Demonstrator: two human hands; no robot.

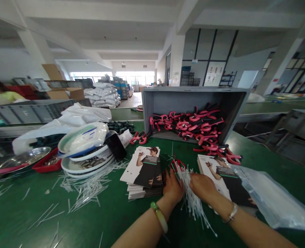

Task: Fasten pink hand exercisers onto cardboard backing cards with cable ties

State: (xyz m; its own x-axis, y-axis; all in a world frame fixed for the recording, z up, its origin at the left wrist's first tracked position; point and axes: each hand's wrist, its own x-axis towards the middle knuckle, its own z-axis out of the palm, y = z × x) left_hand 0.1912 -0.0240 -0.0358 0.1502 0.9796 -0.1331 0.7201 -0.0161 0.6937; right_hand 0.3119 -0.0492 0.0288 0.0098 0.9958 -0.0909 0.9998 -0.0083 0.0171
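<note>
A loose bundle of white cable ties (193, 201) lies between my two hands on the green table. My left hand (173, 186) rests at the bundle's left side, fingers stretched forward and slightly apart, beside a stack of printed cards (144, 168). From the right, my right hand (203, 186) has its fingers curled against the ties; its fingertips are partly hidden. Just beyond the bundle are red-handled cutters (178, 165), partly covered by the ties. A second card stack (216, 172) lies to the right, partly behind my right forearm.
A grey crate (193, 90) tipped on its side holds many pink-and-black clamps (188, 124), some spilling out. Stacked white bowls (87, 168), a dark phone (115, 147) and a red tray (47, 165) stand left, among scattered ties. A plastic bag (276, 196) lies right. Another person (4, 94) is far left.
</note>
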